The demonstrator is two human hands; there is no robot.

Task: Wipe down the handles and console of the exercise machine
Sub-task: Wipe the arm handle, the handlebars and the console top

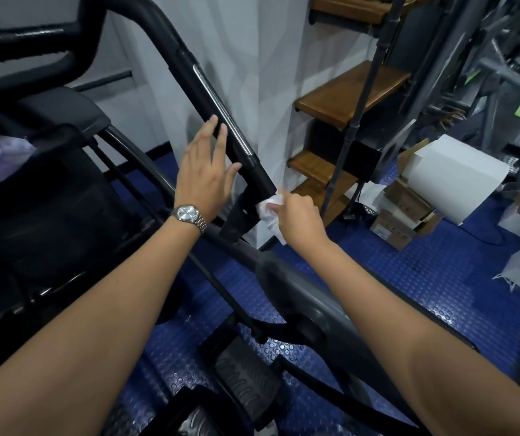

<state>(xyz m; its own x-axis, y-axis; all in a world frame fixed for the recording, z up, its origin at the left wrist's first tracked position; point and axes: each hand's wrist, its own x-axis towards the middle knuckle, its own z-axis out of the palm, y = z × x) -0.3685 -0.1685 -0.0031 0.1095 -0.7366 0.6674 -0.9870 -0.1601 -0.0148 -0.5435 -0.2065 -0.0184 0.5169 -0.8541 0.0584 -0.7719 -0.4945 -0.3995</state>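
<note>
A long black handle of the exercise machine runs diagonally from upper left down to the middle, with a silver sensor strip along it. My left hand, wearing a metal watch, lies against the handle with straight, spread fingers. My right hand pinches a crumpled white wipe and presses it to the handle's lower end, at the joint with the black bracket. The console is a dark shape at the far left, mostly out of view.
Black pedals and the machine's grey frame lie below my arms on blue studded flooring. Wooden stair steps rise at the right of a white wall. Cardboard boxes and a white box crowd the floor at right.
</note>
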